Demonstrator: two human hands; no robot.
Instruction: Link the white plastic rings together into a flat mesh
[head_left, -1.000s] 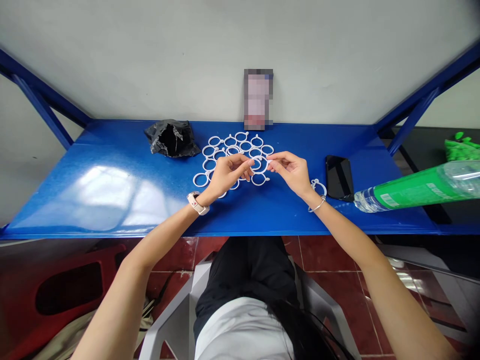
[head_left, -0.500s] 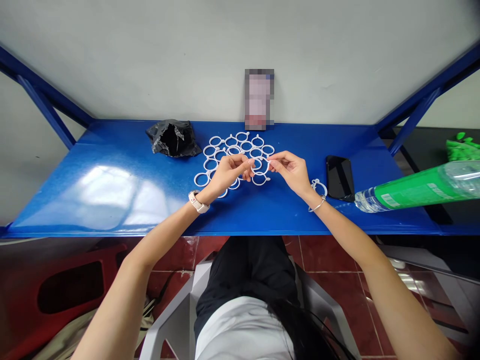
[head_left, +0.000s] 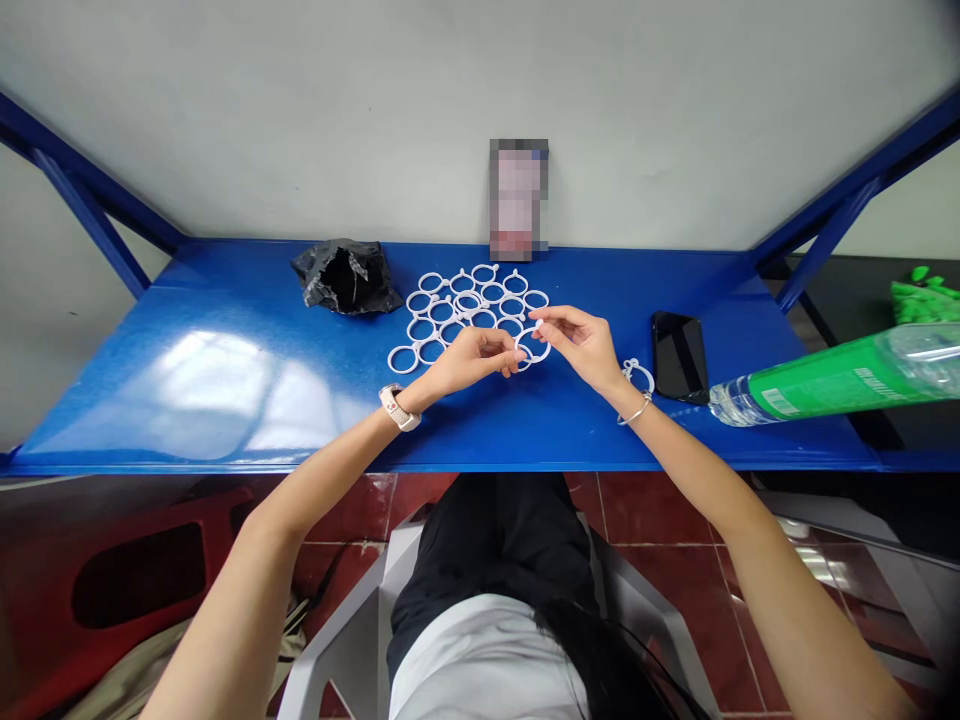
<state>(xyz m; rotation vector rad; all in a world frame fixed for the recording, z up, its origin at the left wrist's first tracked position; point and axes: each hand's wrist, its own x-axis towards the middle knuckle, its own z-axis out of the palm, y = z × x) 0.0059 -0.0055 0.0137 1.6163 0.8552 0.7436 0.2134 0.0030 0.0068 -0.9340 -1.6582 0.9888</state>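
Note:
A white plastic ring (head_left: 548, 350) with a small knob is pinched between both hands above the blue table. My left hand (head_left: 480, 358) grips its left side with thumb and fingers. At its upper edge, by the knob, my right hand (head_left: 577, 342) closes thumb and fingertips on it. Several similar white rings (head_left: 482, 319) lie in a loose cluster just behind and left of my hands, some overlapping. My left hand and the held ring partly hide the cluster's front. Beside my right wrist lies another white ring or two (head_left: 641, 375), partly covered.
A torn black plastic bag (head_left: 349, 278) sits at the back left of the blue table (head_left: 225, 300). To the right lie a dark phone (head_left: 679, 355) and a bottle with a green label (head_left: 832, 375). A blurred upright phone-shaped object (head_left: 518, 200) leans against the wall.
Both hands stay close together, and the held ring has shifted slightly right and down and turned. My left hand has moved a little right, uncovering more rings in the cluster.

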